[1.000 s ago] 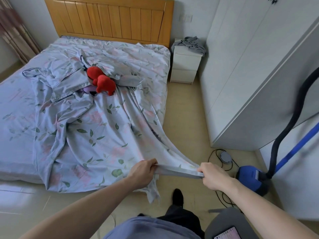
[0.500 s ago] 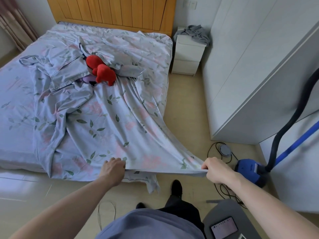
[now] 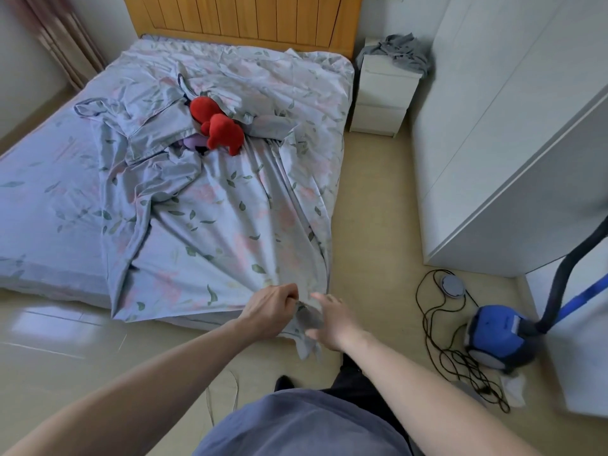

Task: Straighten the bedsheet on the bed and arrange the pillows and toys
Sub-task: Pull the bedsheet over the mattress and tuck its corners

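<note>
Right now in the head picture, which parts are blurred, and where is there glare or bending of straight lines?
Head view: the right hand and the blue vacuum cleaner are smeared by motion; the bed sheet is sharp; window glare lies on the floor at the left; the wardrobe edges lean from wide-angle distortion.

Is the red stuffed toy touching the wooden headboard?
Apart. The head view shows the red stuffed toy lying mid-bed, with a wide stretch of rumpled bedsheet between it and the wooden headboard.

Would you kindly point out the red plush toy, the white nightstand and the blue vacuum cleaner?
red plush toy (image 3: 221, 128): head view, on its body.
white nightstand (image 3: 381, 93): head view, on its drawer front.
blue vacuum cleaner (image 3: 493, 334): head view, on its blue housing.
</note>
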`<state>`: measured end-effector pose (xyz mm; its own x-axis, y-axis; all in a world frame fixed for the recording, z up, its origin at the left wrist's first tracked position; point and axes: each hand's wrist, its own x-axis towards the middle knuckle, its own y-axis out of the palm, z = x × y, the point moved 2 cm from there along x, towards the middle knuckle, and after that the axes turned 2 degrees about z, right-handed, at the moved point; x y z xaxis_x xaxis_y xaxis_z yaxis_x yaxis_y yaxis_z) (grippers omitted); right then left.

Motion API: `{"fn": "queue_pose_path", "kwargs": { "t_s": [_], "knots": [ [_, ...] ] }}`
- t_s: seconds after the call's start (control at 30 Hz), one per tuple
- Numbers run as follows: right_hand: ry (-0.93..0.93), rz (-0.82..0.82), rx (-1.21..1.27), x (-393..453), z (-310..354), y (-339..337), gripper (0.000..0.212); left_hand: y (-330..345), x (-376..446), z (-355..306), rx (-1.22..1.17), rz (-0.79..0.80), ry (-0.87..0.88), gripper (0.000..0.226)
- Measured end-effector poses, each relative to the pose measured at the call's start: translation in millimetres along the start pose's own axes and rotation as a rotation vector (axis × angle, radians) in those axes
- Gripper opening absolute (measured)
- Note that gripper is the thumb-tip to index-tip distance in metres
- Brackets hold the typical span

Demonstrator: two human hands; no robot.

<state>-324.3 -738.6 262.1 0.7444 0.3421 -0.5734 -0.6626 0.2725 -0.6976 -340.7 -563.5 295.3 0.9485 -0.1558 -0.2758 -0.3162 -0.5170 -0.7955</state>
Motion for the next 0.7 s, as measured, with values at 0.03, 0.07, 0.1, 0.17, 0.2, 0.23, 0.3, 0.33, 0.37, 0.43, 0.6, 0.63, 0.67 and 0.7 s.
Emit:
{"fn": "queue_pose_path", "kwargs": {
  "t_s": [0.03, 0.07, 0.1, 0.17, 0.2, 0.23, 0.3, 0.33, 0.37, 0.43, 0.6, 0.63, 0.67, 0.7],
  "knots": [
    [-0.013, -0.010, -0.022, 4.5, 5.5, 4.7, 0.045, -2.4, -0.7, -1.6, -0.011, -0.001, 0.007, 0.013],
    [-0.024, -0.029, -0.026, 6.7, 6.4, 9.0, 0.019, -4.9, -1.6, -1.8, -0.022, -0.003, 0.010, 0.013],
    [-0.029, -0.038, 0.010, 7.6, 3.3, 11.3, 0.006, -7.2, -3.1, -1.0, -0.030, -0.006, 0.013, 0.013],
    [-0.019, -0.090, 0.199, 9.6, -8.1, 9.5, 0.019, -9.5, -7.2, 5.7, -0.007, 0.008, 0.008, 0.012],
    [-0.011, -0.136, 0.312, 10.0, -15.1, 5.4, 0.024, -9.2, -9.8, 10.5, 0.017, 0.024, 0.002, 0.012],
    [-0.018, -0.184, 0.386, 7.6, -20.8, -0.5, 0.030, -7.2, -12.1, 15.4, 0.046, 0.044, -0.003, 0.012],
    [-0.053, -0.228, 0.471, 0.7, -29.9, -10.0, 0.037, -2.3, -16.4, 23.7, 0.093, 0.083, -0.005, 0.012],
    [-0.071, -0.238, 0.502, -3.8, -33.2, -14.1, 0.038, -0.2, -17.8, 26.2, 0.112, 0.100, -0.002, 0.016],
    [-0.092, -0.258, 0.524, -7.1, -35.7, -16.3, 0.039, 1.6, -18.3, 27.9, 0.143, 0.118, 0.002, 0.026],
    [-0.126, -0.309, 0.563, -11.4, -37.9, -18.5, 0.040, 4.7, -15.3, 28.8, 0.245, 0.170, 0.033, 0.044],
    [-0.167, -0.423, 0.535, -13.3, -38.3, -22.8, 0.051, 7.2, 6.3, 39.2, 0.440, 0.141, -0.041, 0.010],
    [-0.166, -0.410, 0.513, -13.6, -43.4, -25.2, 0.058, 4.1, 10.5, 42.8, 0.469, 0.144, -0.078, 0.012],
    [-0.162, -0.363, 0.481, -17.7, -47.0, -30.1, 0.061, 0.3, 13.3, 46.6, 0.494, 0.146, -0.105, 0.018],
    [-0.147, -0.300, 0.430, -20.0, -52.4, -33.0, 0.060, -3.1, 15.3, 51.4, 0.518, 0.141, -0.123, 0.022]
  ]
}}
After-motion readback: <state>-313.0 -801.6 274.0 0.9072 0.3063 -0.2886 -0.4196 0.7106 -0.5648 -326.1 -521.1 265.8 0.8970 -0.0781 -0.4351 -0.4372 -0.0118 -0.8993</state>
